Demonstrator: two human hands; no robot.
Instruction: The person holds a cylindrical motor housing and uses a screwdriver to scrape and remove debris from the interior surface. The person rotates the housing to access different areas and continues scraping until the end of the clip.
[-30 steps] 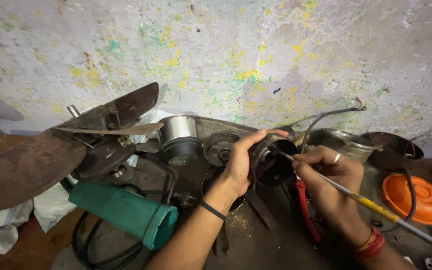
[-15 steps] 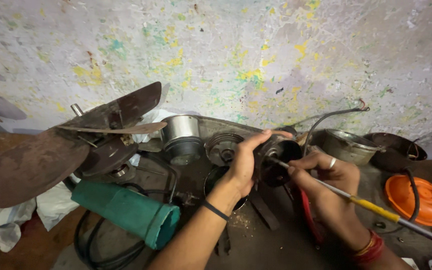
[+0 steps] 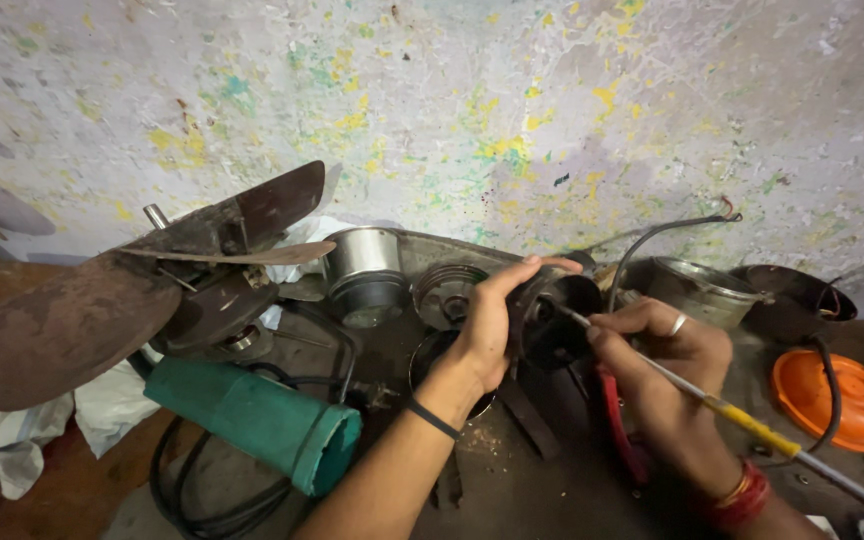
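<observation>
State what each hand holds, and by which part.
The left hand grips the dark round motor part by its rim; the right hand pinches the thin rod tool partway along its shaft.

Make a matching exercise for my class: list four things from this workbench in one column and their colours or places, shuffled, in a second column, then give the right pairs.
Things:
1. Round lid
2. Cylindrical tool body
3. Fan blade
4. Dark round part

Descriptions:
A. Rusty brown, at far left
B. Held in the left hand
C. Orange, at far right
D. Green, lying near the black cable

Pairs: 1-C, 2-D, 3-A, 4-B
</observation>
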